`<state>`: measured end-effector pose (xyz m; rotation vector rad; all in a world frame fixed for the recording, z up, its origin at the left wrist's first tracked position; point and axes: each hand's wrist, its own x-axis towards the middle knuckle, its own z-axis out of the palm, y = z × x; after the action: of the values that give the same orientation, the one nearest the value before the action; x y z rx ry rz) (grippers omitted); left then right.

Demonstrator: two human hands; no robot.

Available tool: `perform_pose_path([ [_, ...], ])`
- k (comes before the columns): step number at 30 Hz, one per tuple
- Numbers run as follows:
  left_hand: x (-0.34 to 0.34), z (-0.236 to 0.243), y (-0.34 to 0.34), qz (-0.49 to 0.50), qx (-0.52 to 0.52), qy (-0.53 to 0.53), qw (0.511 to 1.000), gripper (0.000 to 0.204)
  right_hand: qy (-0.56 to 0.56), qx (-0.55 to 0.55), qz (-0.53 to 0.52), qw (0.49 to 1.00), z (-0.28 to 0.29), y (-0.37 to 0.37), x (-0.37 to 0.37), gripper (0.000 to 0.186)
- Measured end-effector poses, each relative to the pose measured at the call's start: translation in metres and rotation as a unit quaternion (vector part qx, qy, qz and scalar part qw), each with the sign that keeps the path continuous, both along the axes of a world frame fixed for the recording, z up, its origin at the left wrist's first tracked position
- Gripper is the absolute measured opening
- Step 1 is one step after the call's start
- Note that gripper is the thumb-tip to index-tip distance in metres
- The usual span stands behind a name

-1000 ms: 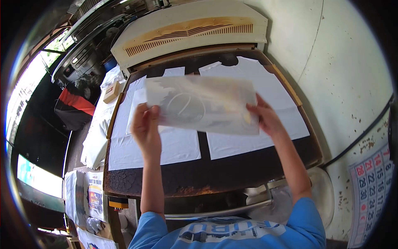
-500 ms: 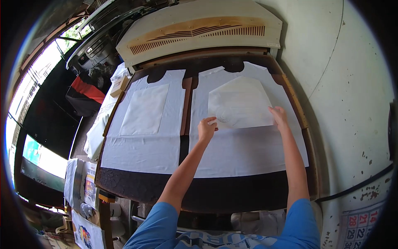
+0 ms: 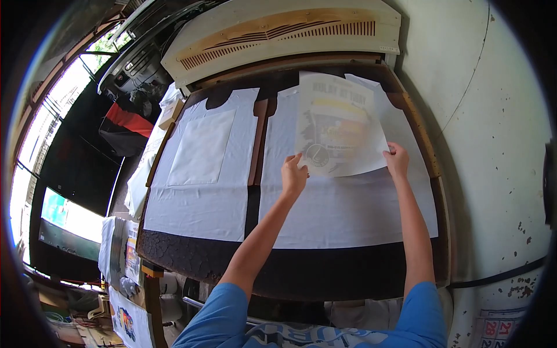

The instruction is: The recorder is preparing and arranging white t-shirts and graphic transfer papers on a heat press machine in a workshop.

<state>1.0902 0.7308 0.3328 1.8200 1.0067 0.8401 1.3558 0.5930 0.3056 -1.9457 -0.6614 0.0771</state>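
Note:
My left hand [image 3: 296,168] pinches the lower left of a translucent printed paper sheet [image 3: 338,124], and my right hand [image 3: 395,153] holds its lower right corner. The sheet is over the right white shirt [image 3: 348,217], its upper part hiding much of that neckline; faint coloured print shows through it. To the left, a second white shirt [image 3: 174,214] lies flat on the dark platen [image 3: 342,268] with a plain white sheet [image 3: 200,148] on its chest.
A cream heat-press housing [image 3: 278,37] spans the back. A white wall [image 3: 476,116] runs along the right. At the left are stacked printed fabrics [image 3: 116,249], a small cardboard box [image 3: 170,114], a red-and-black item [image 3: 125,124] and a bright opening [image 3: 55,87].
The sheet was held up over both shirts a second ago; it has moved right and down over the right shirt. Since half a second ago its upper end has spread out toward the back.

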Motion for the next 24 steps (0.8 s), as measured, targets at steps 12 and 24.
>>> perform_pose_path([
  [12,-0.014,-0.031,0.022,0.018,0.06,0.102,0.993,0.034,0.044,0.001,-0.037,0.998,0.002,-0.003,-0.003,0.035],
  [24,-0.008,-0.028,0.023,-0.001,0.084,0.157,0.984,0.034,-0.029,-0.018,-0.057,0.998,-0.007,-0.008,-0.003,0.031],
])
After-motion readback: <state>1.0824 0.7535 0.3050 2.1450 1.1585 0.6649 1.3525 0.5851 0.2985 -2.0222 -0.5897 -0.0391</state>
